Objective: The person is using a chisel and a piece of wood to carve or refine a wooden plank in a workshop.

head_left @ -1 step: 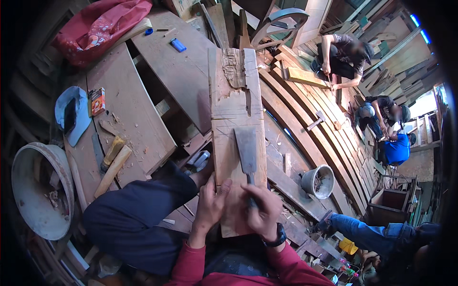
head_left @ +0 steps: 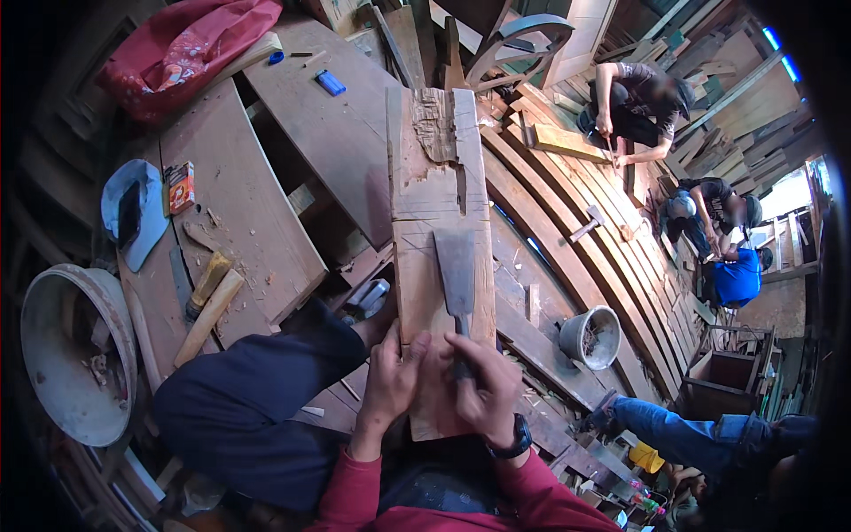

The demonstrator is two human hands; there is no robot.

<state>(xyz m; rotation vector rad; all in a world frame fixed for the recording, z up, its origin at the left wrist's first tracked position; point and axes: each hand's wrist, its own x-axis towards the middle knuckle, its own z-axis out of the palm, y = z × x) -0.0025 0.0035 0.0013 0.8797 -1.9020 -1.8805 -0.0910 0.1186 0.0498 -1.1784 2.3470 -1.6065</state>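
A long timber block [head_left: 439, 199] lies lengthwise in front of me, its far end rough and chipped [head_left: 434, 115], with pencil lines across its middle. A wide flat-bladed chisel [head_left: 456, 266] rests on it, blade pointing away from me. My right hand [head_left: 486, 390], a watch on its wrist, is closed round the chisel's handle. My left hand [head_left: 393, 377] lies just left of it, pressed on the block's near end with fingers together. My dark-trousered knee [head_left: 257, 399] is beside the block.
To the left lie two wooden mallets [head_left: 208, 306], a metal basin [head_left: 75, 350], a blue cap [head_left: 133, 213], an orange box [head_left: 181, 186] and a red bag [head_left: 186, 40]. A small bucket [head_left: 589, 337] and curved planks [head_left: 576, 222] are on the right. Other people [head_left: 638, 102] crouch at the upper right.
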